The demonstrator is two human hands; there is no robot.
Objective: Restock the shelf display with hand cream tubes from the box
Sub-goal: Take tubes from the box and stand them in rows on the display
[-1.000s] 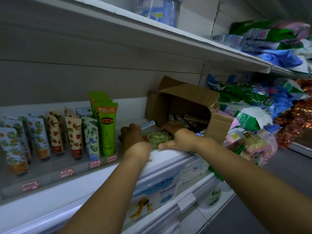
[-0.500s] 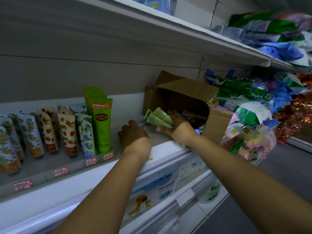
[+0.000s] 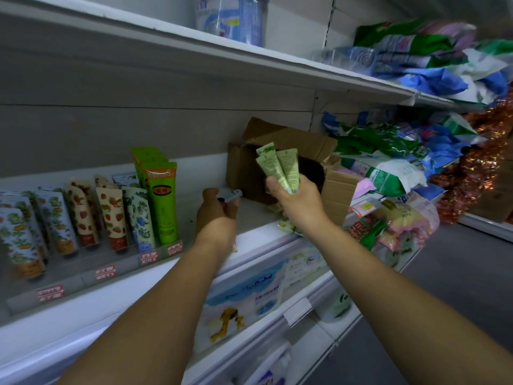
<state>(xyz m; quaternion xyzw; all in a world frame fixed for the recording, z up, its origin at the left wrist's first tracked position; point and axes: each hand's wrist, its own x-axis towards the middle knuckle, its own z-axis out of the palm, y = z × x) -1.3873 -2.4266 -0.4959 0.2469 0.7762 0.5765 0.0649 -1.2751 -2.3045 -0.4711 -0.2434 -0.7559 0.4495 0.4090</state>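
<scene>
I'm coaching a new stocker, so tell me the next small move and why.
Probably swing the right hand left and stand its pale green tubes on the shelf beside the tall green tubes. They are held up in front of the box, and the left hand is busy gripping a small tube.

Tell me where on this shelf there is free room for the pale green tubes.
The bare shelf patch between the tall green tubes and the cardboard box, partly under the left hand. Crowded: patterned tubes further left, bags right of the box.
</scene>
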